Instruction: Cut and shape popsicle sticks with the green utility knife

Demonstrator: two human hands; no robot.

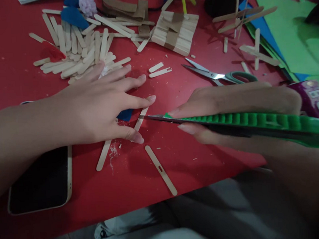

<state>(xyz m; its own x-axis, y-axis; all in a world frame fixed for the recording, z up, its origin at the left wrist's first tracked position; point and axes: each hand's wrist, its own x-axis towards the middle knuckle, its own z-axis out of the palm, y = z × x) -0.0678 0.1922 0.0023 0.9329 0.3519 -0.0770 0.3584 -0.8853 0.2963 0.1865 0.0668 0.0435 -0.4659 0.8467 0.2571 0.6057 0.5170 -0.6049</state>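
Observation:
My left hand (103, 105) lies flat on the red table (13, 53), fingers spread, pressing down a wooden craft stick (106, 153) that runs diagonally under the palm. My right hand (230, 103) grips a green utility knife (253, 124). The knife's blade tip (151, 117) touches the pressed stick near my left index finger and thumb. Another stick with a small slot cut in it (161, 169) lies loose just in front of the hands.
A pile of craft sticks (77, 52) sits behind my left hand. Scissors (219, 76), a glued stick panel (176, 31), stick crosses (256, 51), coloured paper sheets (287, 28) lie at the back right. A phone (40, 184) lies by the near edge.

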